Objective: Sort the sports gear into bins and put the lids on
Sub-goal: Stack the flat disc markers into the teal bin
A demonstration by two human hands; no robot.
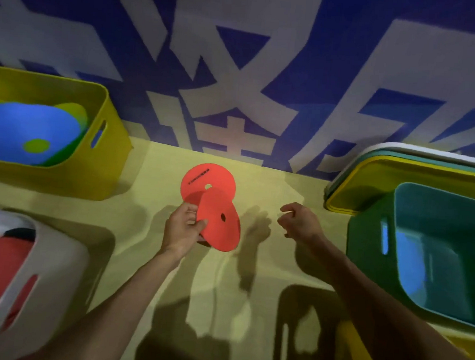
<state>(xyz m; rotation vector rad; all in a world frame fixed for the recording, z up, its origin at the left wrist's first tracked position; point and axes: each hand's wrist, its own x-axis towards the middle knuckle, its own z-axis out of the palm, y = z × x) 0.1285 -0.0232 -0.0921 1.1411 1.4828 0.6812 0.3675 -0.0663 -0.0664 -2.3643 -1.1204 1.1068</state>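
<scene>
My left hand (183, 226) grips the edge of a red flat disc marker (222, 221) and holds it tilted above the yellow floor. A second red disc (202, 177) lies flat just behind it, partly covered. My right hand (298, 222) hovers to the right of the discs with its fingers loosely curled and nothing in it. A yellow bin (111, 154) at the left holds blue and green discs. A white bin (55, 274) at the lower left holds red items. A green bin (366, 245) at the right has a blue disc inside.
A stack of lids (351, 176), white, green and yellow, lies behind the green bin at the right. Another yellow bin corner (359, 354) shows at the bottom right. A blue and white printed wall (238, 67) closes the far side of the yellow floor (152, 174).
</scene>
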